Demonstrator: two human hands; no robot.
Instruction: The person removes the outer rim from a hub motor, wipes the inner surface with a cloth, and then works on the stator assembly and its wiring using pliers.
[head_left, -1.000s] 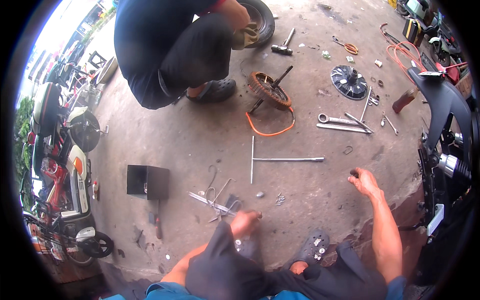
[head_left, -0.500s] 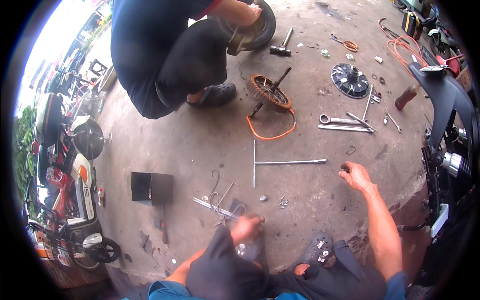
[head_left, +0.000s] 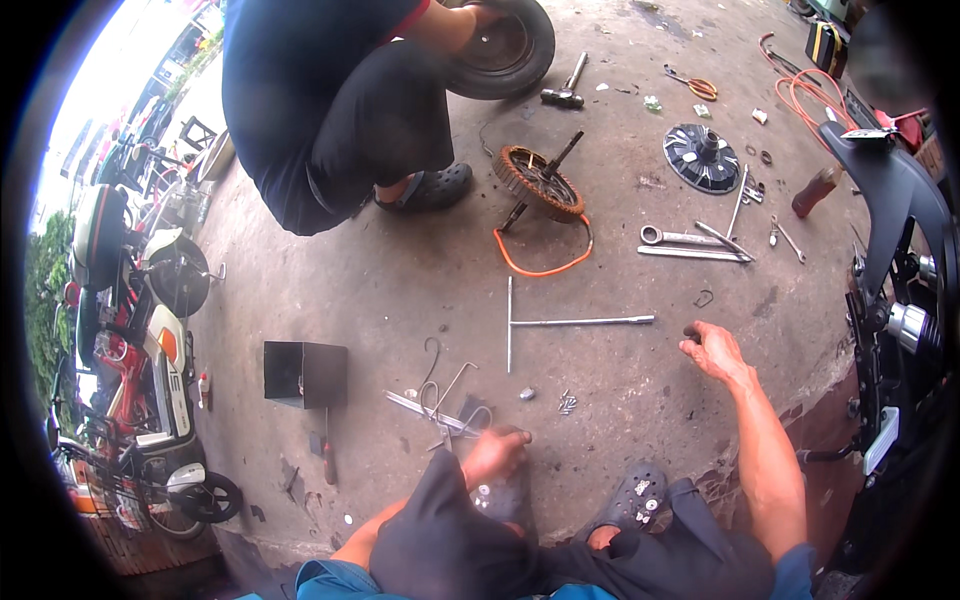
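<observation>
My left hand [head_left: 495,455] hangs beside my knee with its fingers curled together; nothing shows in it. Close to it lie bent metal rods and hooks [head_left: 432,410] on the concrete. My right hand [head_left: 715,352] is held out over the floor, fingers loosely bent and slightly apart, holding nothing. To its left rests a long T-handle wrench [head_left: 585,322]. Between my hands are a small grey lump [head_left: 527,393] and a little heap of screws [head_left: 567,403]. Farther off, a motor stator with copper windings [head_left: 540,182] stands tilted on its shaft, an orange cable looping from it.
A co-worker [head_left: 340,130] crouches at far left, a hand on a tyred wheel [head_left: 500,50]. A hammer [head_left: 566,92], scissors [head_left: 692,87], a round hub cover [head_left: 702,158] and wrenches [head_left: 690,240] lie beyond. A black box [head_left: 320,375] stands left; a motorcycle [head_left: 905,220] borders the right.
The co-worker's wheel has turned so that its flat face shows more. My hands stay almost where they were.
</observation>
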